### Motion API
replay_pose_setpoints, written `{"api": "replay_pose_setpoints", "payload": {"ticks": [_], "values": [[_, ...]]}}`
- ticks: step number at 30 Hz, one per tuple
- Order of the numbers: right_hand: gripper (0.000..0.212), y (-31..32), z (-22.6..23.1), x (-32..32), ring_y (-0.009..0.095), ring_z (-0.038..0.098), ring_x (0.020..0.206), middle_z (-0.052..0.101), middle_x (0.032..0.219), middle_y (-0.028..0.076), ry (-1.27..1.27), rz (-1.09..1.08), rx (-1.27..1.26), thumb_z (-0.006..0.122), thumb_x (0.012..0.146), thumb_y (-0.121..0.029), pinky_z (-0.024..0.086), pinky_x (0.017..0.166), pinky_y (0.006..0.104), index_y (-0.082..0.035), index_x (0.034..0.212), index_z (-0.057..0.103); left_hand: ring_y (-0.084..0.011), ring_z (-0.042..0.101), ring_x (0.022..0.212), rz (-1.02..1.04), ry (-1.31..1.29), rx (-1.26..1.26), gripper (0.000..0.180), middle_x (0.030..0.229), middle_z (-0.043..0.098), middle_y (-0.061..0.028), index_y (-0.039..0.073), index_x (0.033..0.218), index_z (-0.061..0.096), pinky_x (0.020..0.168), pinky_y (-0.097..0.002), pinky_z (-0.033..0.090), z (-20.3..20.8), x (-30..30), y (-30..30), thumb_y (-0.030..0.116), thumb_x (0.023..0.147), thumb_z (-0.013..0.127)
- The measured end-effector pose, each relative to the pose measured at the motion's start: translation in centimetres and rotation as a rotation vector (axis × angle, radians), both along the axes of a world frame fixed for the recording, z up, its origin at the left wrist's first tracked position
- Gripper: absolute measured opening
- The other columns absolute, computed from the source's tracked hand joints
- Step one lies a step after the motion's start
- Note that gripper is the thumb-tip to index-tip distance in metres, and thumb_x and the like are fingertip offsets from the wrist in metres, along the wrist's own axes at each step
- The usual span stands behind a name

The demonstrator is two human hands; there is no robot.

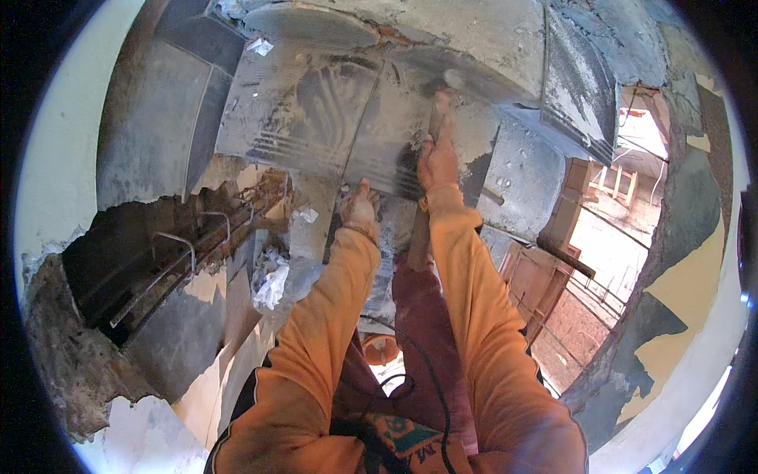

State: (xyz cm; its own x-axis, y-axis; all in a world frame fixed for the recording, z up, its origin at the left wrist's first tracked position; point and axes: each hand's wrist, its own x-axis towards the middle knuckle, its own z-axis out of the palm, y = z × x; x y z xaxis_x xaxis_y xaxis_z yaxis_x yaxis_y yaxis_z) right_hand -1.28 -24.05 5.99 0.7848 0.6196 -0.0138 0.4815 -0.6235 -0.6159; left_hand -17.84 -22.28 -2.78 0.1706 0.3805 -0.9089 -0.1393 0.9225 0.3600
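Observation:
A dusty grey stair tile (391,134) lies in front of me, its joint with a second grey tile (292,110) running away from me. My left hand (361,212) is at the near edge of the tile, thumb pointing up and fingers curled, apparently gripping that edge. Farther right, my right hand (439,164) is low over the tile with its fingers closed; what they hold, if anything, is hidden. Beyond this hand a pale, skin-coloured shape, possibly my bare foot (444,110), reaches over the tile. Grey dust streaks both tiles.
A broken opening with bent metal rods (178,245) gapes at left. Crumpled white plastic (271,280) lies near it. At right, a wall gap shows a lower floor (608,261) and a wooden frame (616,186). A black cable (430,363) hangs by my legs, near an orange bucket (381,349).

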Motion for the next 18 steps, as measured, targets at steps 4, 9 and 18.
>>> {"api": "replay_pose_setpoints", "payload": {"ticks": [4, 9, 18], "values": [[0.059, 2.2, 2.4, -0.3, 0.05, 0.051, 0.105, 0.048, 0.121, 0.034, 0.2, 0.014, -0.084, 0.045, 0.091, -0.013, 0.042, 0.088, 0.047, 0.0, 0.143, 0.02, -0.0142, 0.054, 0.07, -0.003, -0.005, 0.019, 0.03, 0.081, 0.06, -0.0023, 0.008, 0.092, 0.059, 0.061, -0.0266, 0.043, 0.0, 0.3, 0.5, 0.037, 0.087, 0.064], [0.066, 2.1, 3.1, -1.8, 0.05, 0.056, 0.094, 0.05, 0.116, 0.031, 0.025, -0.019, -0.015, 0.046, 0.089, -0.015, 0.047, 0.079, 0.053, -0.014, 0.147, 0.013, -0.0111, 0.053, 0.066, 0.04, 0.016, -0.007, 0.028, 0.078, 0.06, -0.0007, 0.007, 0.091, 0.06, 0.059, -0.0247, 0.042, 1.5, 0.1, -0.1, 0.034, 0.087, 0.066], [0.066, 2.3, 2.7, -0.4, 0.046, 0.059, 0.087, 0.052, 0.11, 0.027, -0.06, 0.103, -0.125, 0.049, 0.089, -0.02, 0.05, 0.074, 0.0506, -0.015, 0.147, 0.018, -0.0113, 0.056, 0.071, 0.07, -0.072, 0.034, 0.029, 0.084, 0.062, -0.0001, 0.007, 0.096, 0.062, 0.06, -0.024, 0.041, 0.9, -0.3, -0.3, 0.033, 0.085, 0.069]]}}
